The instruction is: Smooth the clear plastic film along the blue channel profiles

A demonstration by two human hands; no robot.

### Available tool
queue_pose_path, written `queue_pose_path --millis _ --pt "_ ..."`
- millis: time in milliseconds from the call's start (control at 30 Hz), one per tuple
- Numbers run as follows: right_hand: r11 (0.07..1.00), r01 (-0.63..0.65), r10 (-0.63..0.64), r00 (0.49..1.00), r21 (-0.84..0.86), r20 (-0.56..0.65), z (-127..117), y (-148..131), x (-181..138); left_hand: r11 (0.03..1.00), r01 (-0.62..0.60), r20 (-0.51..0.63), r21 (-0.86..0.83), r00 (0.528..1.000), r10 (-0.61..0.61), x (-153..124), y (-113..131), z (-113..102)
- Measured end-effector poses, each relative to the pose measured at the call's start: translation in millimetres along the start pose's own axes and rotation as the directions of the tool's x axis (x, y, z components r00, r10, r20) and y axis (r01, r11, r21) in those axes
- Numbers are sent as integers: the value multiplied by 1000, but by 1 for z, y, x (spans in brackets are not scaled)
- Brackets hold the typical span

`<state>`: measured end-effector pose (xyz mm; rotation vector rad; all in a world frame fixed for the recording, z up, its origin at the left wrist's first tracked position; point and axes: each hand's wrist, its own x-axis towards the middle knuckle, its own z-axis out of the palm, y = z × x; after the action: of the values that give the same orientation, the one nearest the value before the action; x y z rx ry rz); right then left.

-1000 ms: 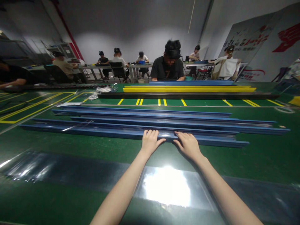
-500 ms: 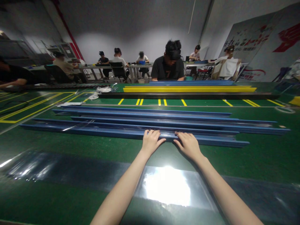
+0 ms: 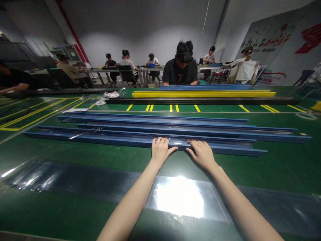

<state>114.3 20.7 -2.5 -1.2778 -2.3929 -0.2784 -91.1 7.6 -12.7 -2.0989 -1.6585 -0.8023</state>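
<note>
**Item held: nearest blue rail** (image 3: pixel 112 142). A long blue profile that lies crosswise under both hands and runs far out past each of them. Glints along its left stretch suggest a clear film sleeve around it, though the view is too soft to be sure.

**Left hand** (image 3: pixel 160 150). Palm down, fingers straight and side by side, laid over the top of the rail. The thumb is spread towards the other hand and rests at the rail's near edge. The hand lies flat on the rail, not closed round it. The forearm is stretched forward.

**Right hand** (image 3: pixel 202 153). Just beside the left hand and apart from it. It has the same pose: palm down, fingers flat on the rail, thumb angled inward. It does not clasp the rail.

**Beyond the fingertips.** More blue rails (image 3: pixel 175 129) lie parallel and close together, their ends staggered. Well past them lie a black rail (image 3: pixel 200 100) and a yellow rail (image 3: pixel 203 94), with a seated person (image 3: pixel 180 70) behind those.

**Below the wrists.** A clear film sheet (image 3: pixel 62 180) is spread flat under both forearms and catches a bright glare between them.

**Edges and room.** A strip of bare green table (image 3: pixel 276 167) separates the held rail's near edge from the film sheet. There is open green surface to the right of the right hand, beyond the rail's end. Far to the left of the left hand, yellow lines (image 3: pixel 37 113) mark the surface.
</note>
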Motion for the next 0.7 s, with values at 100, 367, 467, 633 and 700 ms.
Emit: queue_pose_path --millis 100,367,467,633,700 --pt "1000 -4 4 1000 -6 8 -1 -1 0 999 39 -6 24 999 -39 0 1 -1" --pt "1000 -4 4 1000 -6 18 -2 -1 1 998 31 -20 59 999 -30 1 2 -2" --pt "1000 -7 7 1000 -5 19 -2 -2 1 996 37 12 83 999 -38 2 1 -3" --pt "1000 -8 8 1000 -6 21 -2 -2 1 997 13 25 82 1000 -15 3 0 -3" --pt "1000 -7 7 1000 -9 22 -2 -1 0 997 0 12 81 1000 -1 2 -1 -3"
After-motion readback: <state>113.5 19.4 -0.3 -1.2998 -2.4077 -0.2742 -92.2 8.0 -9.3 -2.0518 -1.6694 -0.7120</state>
